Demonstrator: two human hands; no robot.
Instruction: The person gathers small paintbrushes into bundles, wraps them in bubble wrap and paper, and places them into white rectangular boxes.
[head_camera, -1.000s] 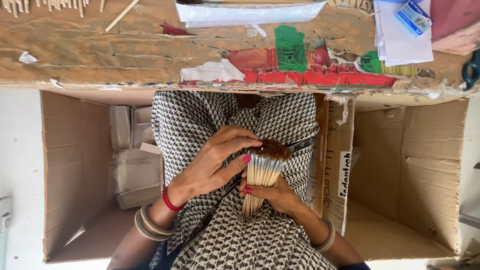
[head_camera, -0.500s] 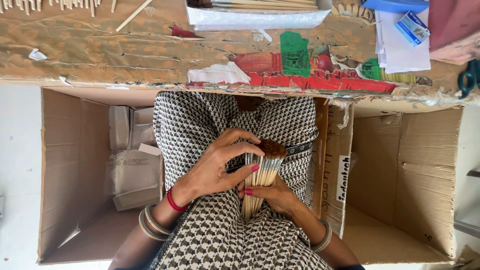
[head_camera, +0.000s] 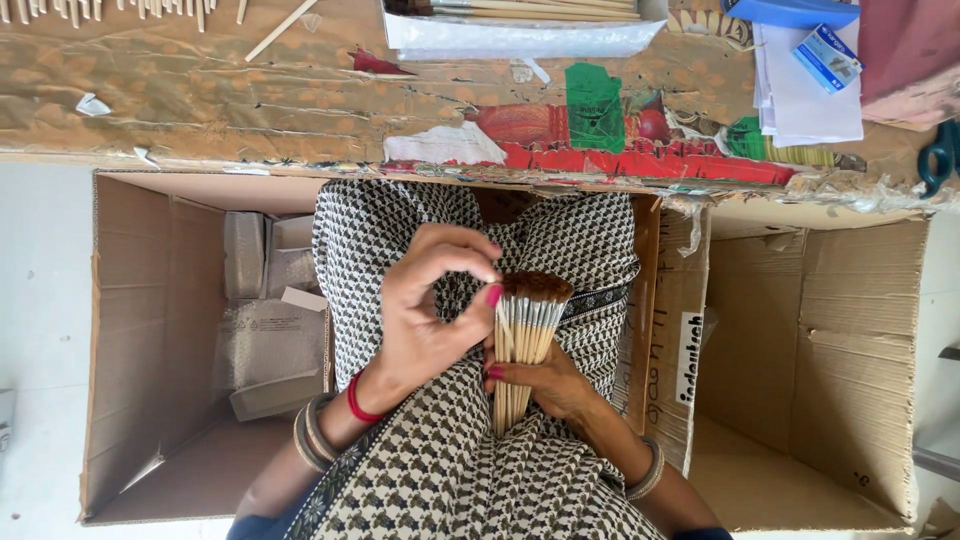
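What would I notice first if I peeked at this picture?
Right in the middle, a bundle of brushes with brown tips stands in the right hand, over a lap in black-and-white patterned cloth. The left hand pinches at the tips with pink-painted nails. On either side sits an open cardboard box, the left box holding wrapped packets and the right box looking bare.

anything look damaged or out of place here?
The work surface is worn: its cardboard covering is wrinkled, and the printed paper along the front edge is torn and peeling. Loose sticks lie scattered at top left. The brush bundle looks tidy.
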